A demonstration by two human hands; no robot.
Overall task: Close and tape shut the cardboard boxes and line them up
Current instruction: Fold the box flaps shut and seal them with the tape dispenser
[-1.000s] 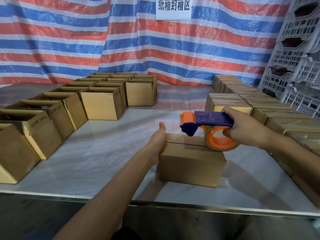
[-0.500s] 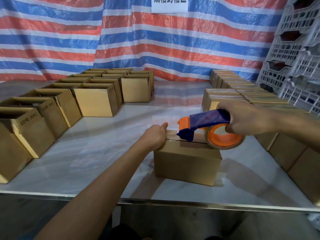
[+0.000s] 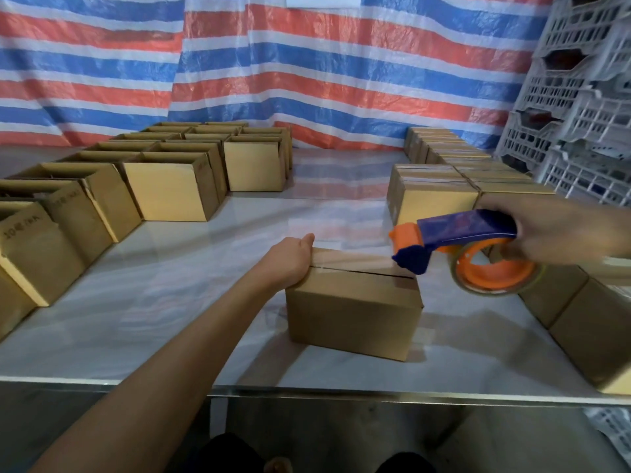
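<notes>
Taping tool: a tape dispenser [image 3: 467, 230] with a blue body, an orange front and an orange tape roll [image 3: 495, 274] is held low over the right end of the box; its blue nose sits at the right end of the top seam, and I cannot tell whether it touches the cardboard.
Right hand [image 3: 560, 233]: blurred, wrapped firmly round the dispenser's handle from the right, fingers closed about it.
Left hand [image 3: 290, 261]: pressed against the upper left end of the box, thumb lying along the far top edge; the fingers are hidden behind the hand, so I cannot tell how far they are curled.
Box [image 3: 351, 312]: flaps folded down, standing near the front edge of the table, between the two hands.
Tape strip [image 3: 351, 259]: a shiny clear band lies along the top seam from the left hand toward the dispenser's nose.
Table [image 3: 170, 302]: pale and glossy, with a metal front edge.
Open boxes [image 3: 170, 189]: in rows at the left and far left, tops open.
Closed boxes [image 3: 433, 196]: lined up along the right side, running back toward the wall.
Tarp [image 3: 307, 80]: red, white and blue stripes hanging behind the table.
Crates [image 3: 580, 114]: grey plastic, stacked at the far right.
</notes>
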